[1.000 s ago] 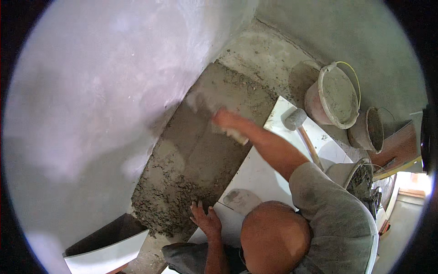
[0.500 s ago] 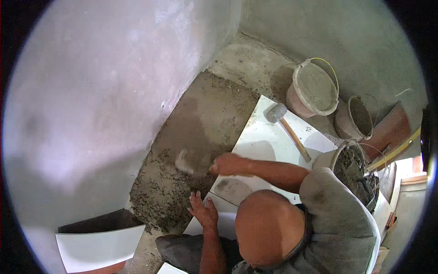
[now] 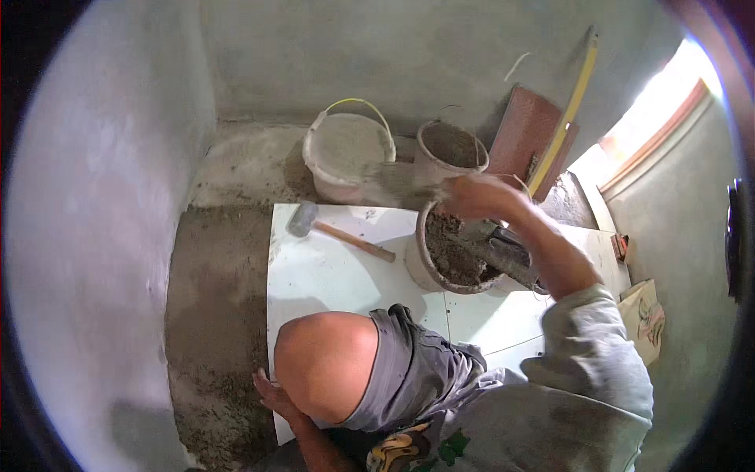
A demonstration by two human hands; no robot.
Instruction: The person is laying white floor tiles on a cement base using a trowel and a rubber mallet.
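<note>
My right hand is closed around the handle of a trowel, whose blade is smeared by motion. It is at the rim of a bucket of dark mortar. A grey flat tool with a dark handle lies across that mortar. My left hand, holding nothing and with its fingers apart, is by the left edge of the white tiles, beside my bare knee. Left of the tiles stretches a strip of spread mortar, smooth farther away and rough nearer me.
A mallet lies on the tiles. Beyond stand a pale bucket filled with grey mix and a smaller bucket. A reddish board and a yellow bar lean on the back wall. A plastered wall bounds the left.
My view has swung to the right. My right hand has carried the trowel from the mortar strip over to the mortar bucket. My left hand stays near the tile edge.
</note>
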